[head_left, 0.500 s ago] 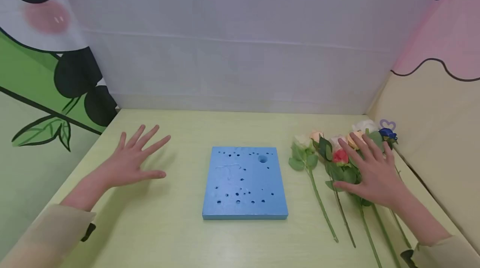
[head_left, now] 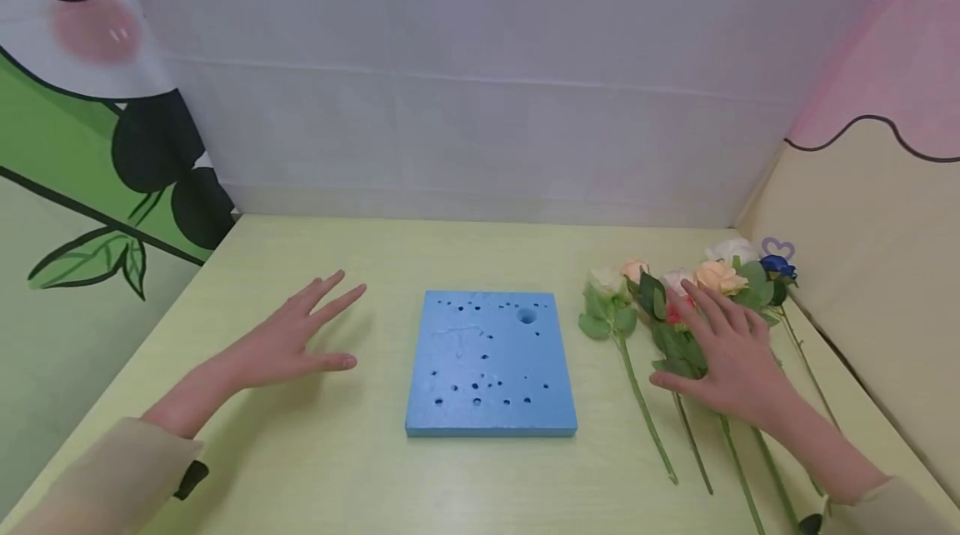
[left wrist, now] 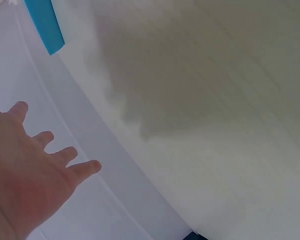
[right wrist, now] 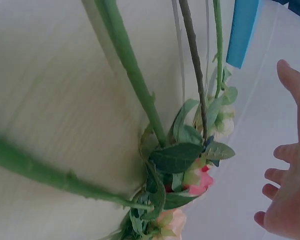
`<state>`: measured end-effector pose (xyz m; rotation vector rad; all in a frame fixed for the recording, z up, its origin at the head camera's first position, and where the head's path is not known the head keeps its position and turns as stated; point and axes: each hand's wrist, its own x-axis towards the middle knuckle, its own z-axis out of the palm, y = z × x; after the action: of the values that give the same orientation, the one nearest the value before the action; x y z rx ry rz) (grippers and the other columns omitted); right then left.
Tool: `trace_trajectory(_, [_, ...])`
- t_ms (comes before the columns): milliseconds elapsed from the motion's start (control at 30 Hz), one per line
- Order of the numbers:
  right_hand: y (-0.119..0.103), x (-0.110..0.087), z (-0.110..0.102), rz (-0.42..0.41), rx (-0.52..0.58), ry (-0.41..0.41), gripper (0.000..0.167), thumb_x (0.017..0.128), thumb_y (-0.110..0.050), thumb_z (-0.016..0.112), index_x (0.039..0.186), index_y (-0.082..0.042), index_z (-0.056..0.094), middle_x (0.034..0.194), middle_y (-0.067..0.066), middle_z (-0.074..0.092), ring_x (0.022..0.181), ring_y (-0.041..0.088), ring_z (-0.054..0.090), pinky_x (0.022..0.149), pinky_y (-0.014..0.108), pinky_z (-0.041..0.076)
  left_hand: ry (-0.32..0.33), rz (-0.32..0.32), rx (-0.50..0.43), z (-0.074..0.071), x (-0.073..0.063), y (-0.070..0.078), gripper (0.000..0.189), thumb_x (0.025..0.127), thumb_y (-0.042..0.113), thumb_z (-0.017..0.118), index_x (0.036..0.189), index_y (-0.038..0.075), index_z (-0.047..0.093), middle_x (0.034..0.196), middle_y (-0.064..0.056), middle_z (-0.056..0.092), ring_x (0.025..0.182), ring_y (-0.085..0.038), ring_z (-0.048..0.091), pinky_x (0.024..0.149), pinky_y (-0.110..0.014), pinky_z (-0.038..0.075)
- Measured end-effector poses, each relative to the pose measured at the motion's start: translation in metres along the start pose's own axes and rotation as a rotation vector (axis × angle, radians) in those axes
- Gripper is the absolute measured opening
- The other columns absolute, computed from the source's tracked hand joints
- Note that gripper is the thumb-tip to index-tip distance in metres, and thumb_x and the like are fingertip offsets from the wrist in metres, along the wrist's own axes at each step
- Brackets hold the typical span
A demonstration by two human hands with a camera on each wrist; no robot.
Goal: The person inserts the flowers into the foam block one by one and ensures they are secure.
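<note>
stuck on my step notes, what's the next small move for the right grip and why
Probably lower the right grip toward the stem of the white rose nearest the blue board and pinch it. The grip is open and holds nothing, that stem lies apart from the other stems, and the board's holes look bare.

1. Place type: a screened-off work space; the wider premises cannot be determined.
2. Rear boundary: a flat, pale grey sheet with visible fold creases.
3. Left boundary: a green, white and black cartoon-printed panel.
4. Right boundary: a pink-and-beige printed panel.
5. Work surface: a pale yellow, wood-grained table between these boundaries.
</note>
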<state>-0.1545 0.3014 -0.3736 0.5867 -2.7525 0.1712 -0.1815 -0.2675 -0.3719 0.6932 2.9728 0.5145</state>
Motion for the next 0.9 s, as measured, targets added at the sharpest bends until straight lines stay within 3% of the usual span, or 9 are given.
trace_trajectory(200, [-0.009, -0.003, 0.006, -0.017, 0.01, -0.011, 0.108, 0.072, -0.065, 0.075, 0.157, -0.016, 0.028, 0.158, 0.012, 0.033, 0.134, 0.042, 0.033, 0.096, 0.062, 0.028, -0.022, -0.024, -0.075, 0.009, 0.001, 0.012, 0.091, 0.084, 0.065, 0.065, 0.158, 0.038, 0.018, 0.166, -0.012, 0.014, 0.148, -0.046, 0.021, 0.104, -0.073, 0.034])
trace_trajectory(600, [-0.027, -0.006, 0.014, 0.036, 0.087, -0.133, 0.101, 0.078, -0.065, 0.071, 0.158, -0.022, 0.025, 0.157, 0.013, 0.035, 0.135, 0.045, 0.035, 0.097, 0.068, 0.03, -0.033, -0.021, -0.175, 0.027, 0.007, 0.03, 0.091, 0.085, 0.06, 0.068, 0.158, 0.031, 0.023, 0.163, -0.011, 0.027, 0.145, -0.042, 0.032, 0.107, -0.068, 0.036])
trace_trajectory(900, [-0.029, -0.007, 0.024, 0.044, 0.107, -0.185, 0.098, 0.079, -0.066, 0.07, 0.154, -0.012, 0.035, 0.151, 0.013, 0.043, 0.134, 0.043, 0.039, 0.095, 0.067, 0.034, -0.076, -0.054, -0.39, 0.04, 0.012, 0.036, 0.094, 0.086, 0.049, 0.072, 0.159, 0.022, 0.021, 0.158, -0.015, 0.033, 0.125, -0.036, 0.057, 0.094, -0.046, 0.055])
